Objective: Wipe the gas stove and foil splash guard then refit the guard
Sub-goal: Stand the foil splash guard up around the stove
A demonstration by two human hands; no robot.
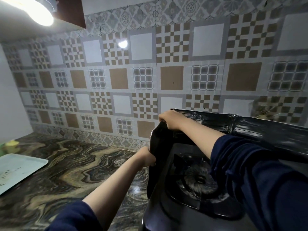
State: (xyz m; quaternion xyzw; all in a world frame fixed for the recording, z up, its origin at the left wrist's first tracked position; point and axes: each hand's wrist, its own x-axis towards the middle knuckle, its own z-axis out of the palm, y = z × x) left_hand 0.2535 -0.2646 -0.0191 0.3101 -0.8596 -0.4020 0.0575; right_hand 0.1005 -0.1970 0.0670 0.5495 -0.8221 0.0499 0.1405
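Observation:
The gas stove (186, 212) is black and sits at the lower right, with one burner (200, 180) showing beside my right sleeve. The foil splash guard (250, 125) looks dark and shiny and stands around the stove's back and left side. My right hand (170, 120) grips the guard's top edge at the back left corner. My left hand (146, 156) pinches the lower part of the guard's left panel (160, 144). My right sleeve hides the stove's right part.
A marbled brown counter (66, 172) spreads to the left of the stove. A pale tray (18, 170) lies at the left edge, with a yellow-green object (10, 144) behind it. Patterned wall tiles (150, 72) rise behind. A lamp (41, 12) glares at the top left.

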